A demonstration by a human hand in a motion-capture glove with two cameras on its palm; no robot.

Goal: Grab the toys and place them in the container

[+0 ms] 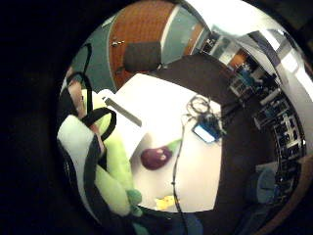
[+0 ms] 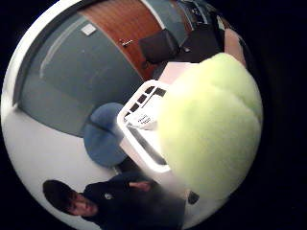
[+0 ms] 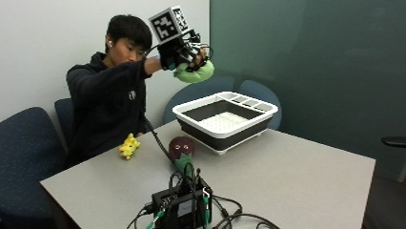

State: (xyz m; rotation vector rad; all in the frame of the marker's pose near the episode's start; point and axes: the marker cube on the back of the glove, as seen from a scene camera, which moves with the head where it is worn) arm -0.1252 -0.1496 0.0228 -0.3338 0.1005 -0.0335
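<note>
My gloved right hand [image 3: 181,53] is raised high above the table and grips a light green plush toy [image 3: 194,72], up and to the near left of the white container [image 3: 244,125]. The same green plush [image 2: 211,129] fills much of the thumb side palm view, with the container [image 2: 139,143] below it. It also shows as the green plush [image 1: 115,166] beside my fingers in the little finger side view. On the table lie a purple eggplant toy [image 3: 182,146] and a small yellow toy [image 3: 129,146]. They appear again as the eggplant toy [image 1: 156,157] and yellow toy [image 1: 165,201].
A black device with cables [image 3: 184,205] sits at the table's near edge, and a cable runs from it past the eggplant toward the person. Blue chairs [image 3: 28,143] stand around the grey table [image 3: 298,167]. The container looks to hold nothing.
</note>
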